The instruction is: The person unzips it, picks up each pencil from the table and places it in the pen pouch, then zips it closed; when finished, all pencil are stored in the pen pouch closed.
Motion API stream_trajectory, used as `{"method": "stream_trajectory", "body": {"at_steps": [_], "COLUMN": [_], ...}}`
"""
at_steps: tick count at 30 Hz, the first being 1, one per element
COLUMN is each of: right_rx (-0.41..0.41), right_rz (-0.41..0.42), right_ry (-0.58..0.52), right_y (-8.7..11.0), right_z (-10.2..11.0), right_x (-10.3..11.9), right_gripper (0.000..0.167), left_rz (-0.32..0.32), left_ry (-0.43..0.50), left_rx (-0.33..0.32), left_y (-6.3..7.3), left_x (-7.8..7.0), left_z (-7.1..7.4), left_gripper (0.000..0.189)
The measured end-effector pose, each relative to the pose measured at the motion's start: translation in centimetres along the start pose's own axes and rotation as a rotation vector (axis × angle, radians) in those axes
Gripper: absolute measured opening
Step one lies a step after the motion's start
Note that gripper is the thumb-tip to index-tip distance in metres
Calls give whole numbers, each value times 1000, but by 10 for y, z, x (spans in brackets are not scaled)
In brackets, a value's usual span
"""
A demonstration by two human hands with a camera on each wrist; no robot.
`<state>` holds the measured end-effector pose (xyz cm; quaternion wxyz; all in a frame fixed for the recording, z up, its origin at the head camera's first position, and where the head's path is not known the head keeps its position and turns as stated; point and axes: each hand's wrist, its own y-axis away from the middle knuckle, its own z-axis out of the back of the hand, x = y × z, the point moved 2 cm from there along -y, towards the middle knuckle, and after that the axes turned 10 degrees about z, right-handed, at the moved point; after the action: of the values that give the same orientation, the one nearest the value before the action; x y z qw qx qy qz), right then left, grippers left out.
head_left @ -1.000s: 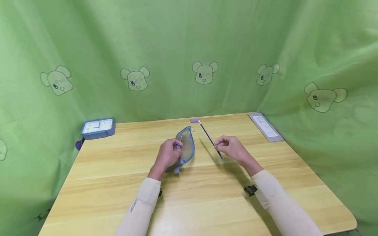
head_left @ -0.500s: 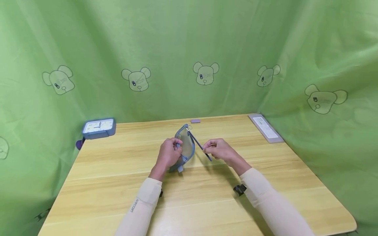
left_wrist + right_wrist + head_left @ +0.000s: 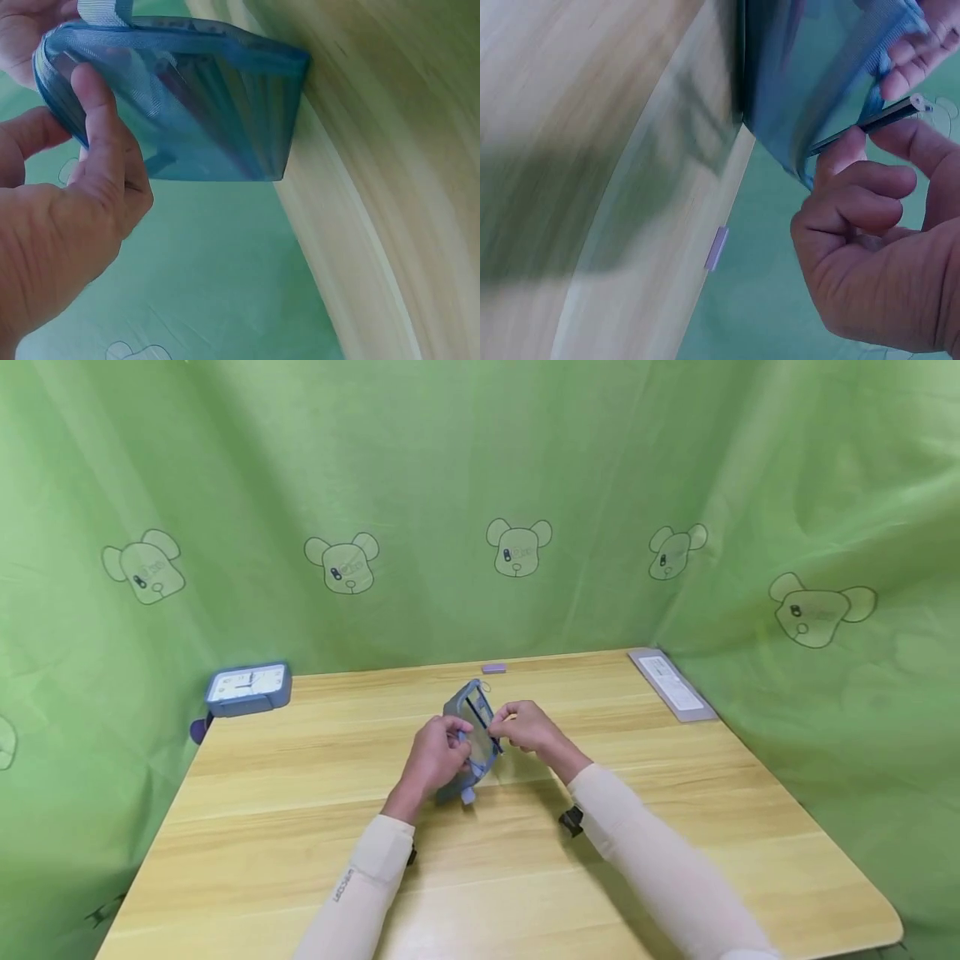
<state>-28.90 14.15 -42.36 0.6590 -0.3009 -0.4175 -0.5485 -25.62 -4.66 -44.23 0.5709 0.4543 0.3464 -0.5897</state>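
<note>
A translucent blue zip pencil case point(image 3: 453, 788) is propped up over the middle of the table, its mouth spread open toward the right. My left hand point(image 3: 435, 755) grips the rim of that mouth between thumb and fingers. Several long, thin items show through its wall point(image 3: 225, 112) in the left wrist view. Between thumb and forefinger, my right hand point(image 3: 529, 728) pinches a dark pencil point(image 3: 892, 117) near one end. The pencil's other end lies inside the case's mouth.
A small purple block point(image 3: 493, 668) lies near the table's back edge. The blue clock point(image 3: 249, 688) stands at the back left, with a purple round object point(image 3: 198, 730) beside it. A flat grey piece with a white label point(image 3: 673, 683) lies back right. Green curtains surround the table point(image 3: 300, 827).
My right hand has moved left with the pencil, whose far end has passed from outside into the pencil case. The left hand has shifted slightly right, still gripping the rim.
</note>
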Motion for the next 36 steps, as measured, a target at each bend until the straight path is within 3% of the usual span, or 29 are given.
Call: {"method": "stream_trajectory", "body": {"at_steps": [5,11,15,20,24,30,33,36], "right_rx": [-85,-199,-115,38,60,-58,-116,-155], "right_rz": [94,190,195,256,292,352,372,399], "right_ry": [53,87,56,134,216,339,404,456], "right_y": [0,10,17,29,36,38,38,40], "right_z": [-7,2,3,-6,-17,-30,-28,-18], "right_x": [7,2,-8,-16,-15,-11,-12,-18], "right_gripper": [6,6,15,45,55,26,13,10], "left_rz": [24,54,65,69,70,64,45,15], "left_ry": [123,288,335,349,372,354,284,129], "left_rx": [-23,-74,-86,-95,-109,-79,-92,-169], "left_y": [-3,-6,-7,-7,-7,-6,-5,-6], "left_x": [0,2,5,6,6,5,5,7], "left_z": [7,10,8,6,6,5,9,20], "left_gripper": [26,28,27,26,25,25,19,14]}}
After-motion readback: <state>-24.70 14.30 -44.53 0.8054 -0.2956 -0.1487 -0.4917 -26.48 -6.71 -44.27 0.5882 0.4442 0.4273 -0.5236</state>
